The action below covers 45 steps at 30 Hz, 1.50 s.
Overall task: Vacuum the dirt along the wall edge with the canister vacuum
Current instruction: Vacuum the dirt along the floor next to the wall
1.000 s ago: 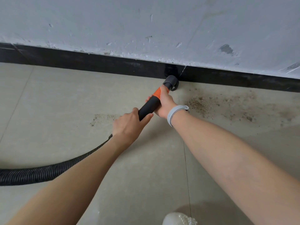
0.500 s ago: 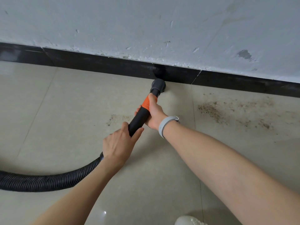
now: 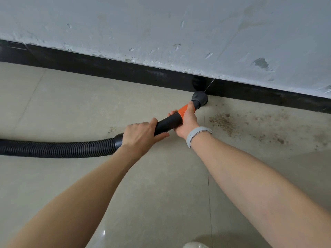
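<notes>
Judging from how the floor point(image 3: 161, 185) looks, the job seems roughly half done: the tiles along the black baseboard point(image 3: 107, 68) to the left of the nozzle point(image 3: 200, 99) look clean apart from one small smudge of grit point(image 3: 112, 129) further out from the baseboard, while a wide scatter of brown dirt point(image 3: 222, 122) lies to the nozzle's right, spreading away along the baseboard. The nozzle sits with its mouth on the floor, touching or nearly touching the foot of the baseboard at a tile joint. The right hand point(image 3: 187, 120) grips the wand just behind the nozzle, its fingers curled round the orange collar point(image 3: 183, 110), a grey wristband point(image 3: 196, 134) on that wrist. The left hand point(image 3: 140, 134) holds the black tube point(image 3: 167, 122) further back from the nozzle, fingers wrapped over it and thumb along its near side, right where the ribbed hose point(image 3: 59, 148) joins and trails off left across the floor. The nearest dirt lies just beside the nozzle, on the right hand's side; the canister itself is out of view.
</notes>
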### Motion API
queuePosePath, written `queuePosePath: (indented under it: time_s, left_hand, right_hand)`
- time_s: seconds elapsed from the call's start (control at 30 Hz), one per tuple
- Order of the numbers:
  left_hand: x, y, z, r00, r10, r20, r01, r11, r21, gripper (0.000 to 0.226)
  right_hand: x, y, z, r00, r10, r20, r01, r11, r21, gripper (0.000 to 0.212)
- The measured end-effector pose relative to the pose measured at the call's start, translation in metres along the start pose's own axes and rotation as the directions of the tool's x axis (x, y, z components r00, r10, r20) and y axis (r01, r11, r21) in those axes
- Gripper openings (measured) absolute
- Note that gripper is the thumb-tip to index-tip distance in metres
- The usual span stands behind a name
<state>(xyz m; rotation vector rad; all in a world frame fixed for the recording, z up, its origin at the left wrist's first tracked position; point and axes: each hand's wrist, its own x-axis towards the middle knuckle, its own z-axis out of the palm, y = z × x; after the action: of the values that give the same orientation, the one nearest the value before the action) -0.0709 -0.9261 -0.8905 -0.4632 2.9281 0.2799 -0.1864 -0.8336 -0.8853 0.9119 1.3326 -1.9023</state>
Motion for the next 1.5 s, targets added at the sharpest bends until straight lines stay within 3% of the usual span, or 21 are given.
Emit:
queuePosePath:
  time_s: [0.23,0.6,1.03,1.2,1.33,1.5]
  left_hand:
    - [0.013,0.034,0.004,0.998,0.031,0.062,-0.029,0.999,-0.042,0.048]
    - [-0.077,0.012,0.019,0.993,0.029,0.118,-0.015,0.993,-0.117,0.048]
    - [-0.157,-0.055,0.010,0.967,-0.215,0.134,0.239,0.951,-0.194,0.051]
    - [-0.207,-0.093,0.000,0.905,-0.416,0.088,0.424,0.863,-0.274,0.048]
    - [-0.244,-0.124,-0.009,0.804,-0.587,0.092,0.573,0.727,-0.378,0.046]
    - [-0.273,-0.148,-0.015,0.713,-0.698,0.072,0.633,0.595,-0.496,0.042]
  right_hand:
    - [0.003,-0.024,-0.020,0.999,-0.016,-0.048,0.016,1.000,0.002,0.044]
    - [-0.044,0.037,-0.045,0.992,0.092,-0.091,-0.097,0.994,-0.051,0.045]
    - [-0.096,0.112,0.000,0.988,0.153,0.002,-0.149,0.962,-0.228,0.041]
    - [-0.123,0.165,0.044,0.982,0.149,0.114,-0.100,0.929,-0.356,0.037]
    - [-0.145,0.207,0.078,0.931,0.268,0.246,-0.133,0.881,-0.455,0.034]
    - [-0.166,0.243,0.111,0.885,0.329,0.331,-0.089,0.815,-0.573,0.034]
